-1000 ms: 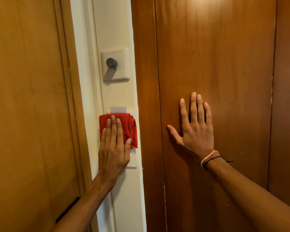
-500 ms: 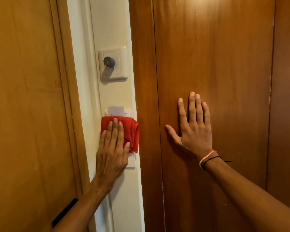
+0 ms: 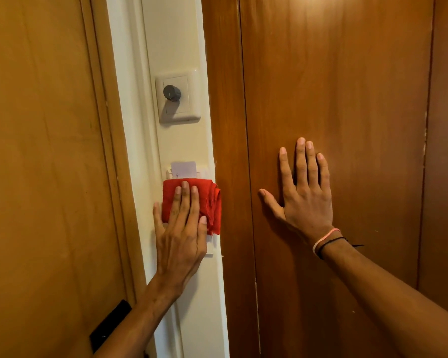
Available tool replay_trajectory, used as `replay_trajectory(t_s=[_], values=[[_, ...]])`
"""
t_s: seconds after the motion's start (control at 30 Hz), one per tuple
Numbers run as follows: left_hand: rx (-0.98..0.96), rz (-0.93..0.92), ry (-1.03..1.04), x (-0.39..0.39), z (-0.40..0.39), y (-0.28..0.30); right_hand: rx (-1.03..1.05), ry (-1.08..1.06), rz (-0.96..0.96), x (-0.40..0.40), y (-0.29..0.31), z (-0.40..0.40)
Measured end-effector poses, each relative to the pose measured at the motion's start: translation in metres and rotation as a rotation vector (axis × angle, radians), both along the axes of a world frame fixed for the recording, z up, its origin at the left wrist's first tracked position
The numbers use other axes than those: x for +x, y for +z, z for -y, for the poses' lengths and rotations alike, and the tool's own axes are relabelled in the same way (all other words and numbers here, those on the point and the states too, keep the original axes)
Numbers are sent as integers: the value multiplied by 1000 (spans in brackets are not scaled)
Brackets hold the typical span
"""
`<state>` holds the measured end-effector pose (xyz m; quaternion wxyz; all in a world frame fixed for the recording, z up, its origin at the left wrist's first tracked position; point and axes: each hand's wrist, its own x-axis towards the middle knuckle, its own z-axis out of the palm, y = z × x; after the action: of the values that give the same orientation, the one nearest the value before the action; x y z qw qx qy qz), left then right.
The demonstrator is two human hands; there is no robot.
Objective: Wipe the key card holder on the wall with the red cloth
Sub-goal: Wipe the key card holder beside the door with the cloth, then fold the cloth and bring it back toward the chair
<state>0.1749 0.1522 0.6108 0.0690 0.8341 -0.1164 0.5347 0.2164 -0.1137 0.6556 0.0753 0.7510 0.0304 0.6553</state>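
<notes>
A folded red cloth (image 3: 212, 202) lies flat against the white key card holder (image 3: 203, 173) on the cream wall strip. My left hand (image 3: 179, 233) presses the cloth onto the holder with fingers laid flat over it. Most of the holder is hidden; its top edge and bottom right corner show. A white key card (image 3: 183, 168) sticks up out of the holder's top. My right hand (image 3: 304, 187) rests flat with spread fingers on the brown wooden panel to the right, holding nothing.
A white switch plate with a dark round knob (image 3: 171, 93) sits on the wall above the holder. A light wooden door (image 3: 44, 177) with a black fitting (image 3: 109, 324) stands on the left. Dark wooden panels (image 3: 347, 86) fill the right.
My left hand has slid the red cloth down the holder, uncovering more of the key card and the holder's top edge. My right hand has stayed on the panel.
</notes>
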Motion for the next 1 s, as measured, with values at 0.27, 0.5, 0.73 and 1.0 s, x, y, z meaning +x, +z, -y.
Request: replay_trajectory(t_s=[0.27, 0.5, 0.73, 1.0], values=[[-261, -51, -287, -22, 1, 15, -149, 360, -302, -37, -23, -58], [-322, -36, -321, -38, 9, 17, 29, 594, -564, -59, -34, -109], [-538, 32, -529, -57, 39, 10, 468, 1108, -664, -89, -64, -76], [-889, -445, -902, -63, 94, -44, 694, 1084, -647, -131, -124, 7]])
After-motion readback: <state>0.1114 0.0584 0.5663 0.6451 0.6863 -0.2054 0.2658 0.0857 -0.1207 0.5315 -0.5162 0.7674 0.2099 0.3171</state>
